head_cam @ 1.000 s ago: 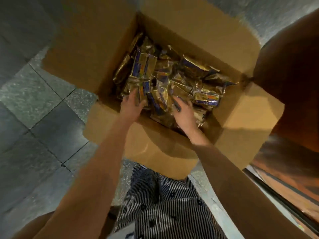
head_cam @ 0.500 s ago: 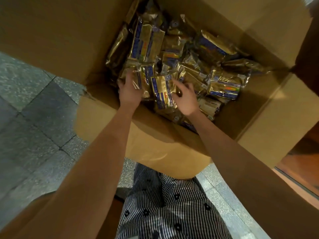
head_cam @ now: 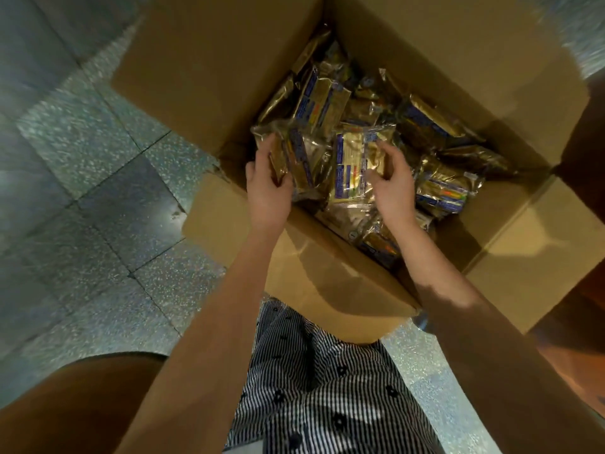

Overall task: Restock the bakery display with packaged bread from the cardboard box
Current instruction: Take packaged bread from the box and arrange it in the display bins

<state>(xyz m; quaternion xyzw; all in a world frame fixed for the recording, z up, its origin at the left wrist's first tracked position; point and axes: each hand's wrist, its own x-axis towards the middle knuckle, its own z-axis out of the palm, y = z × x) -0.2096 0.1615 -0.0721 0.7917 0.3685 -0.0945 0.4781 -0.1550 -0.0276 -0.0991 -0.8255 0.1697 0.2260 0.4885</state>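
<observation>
here both hands [head_cam: 266,188] grip bread packets [head_cam: 352,168] in the box [head_cam: 327,290].

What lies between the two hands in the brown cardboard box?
Head view: two gold-and-blue foil bread packets side by side, one gripped by the left hand, the other by the right hand.

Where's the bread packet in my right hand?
Head view: the bread packet, gripped by the right hand, is inside the cardboard box, right of the second packet in the left hand.
</observation>
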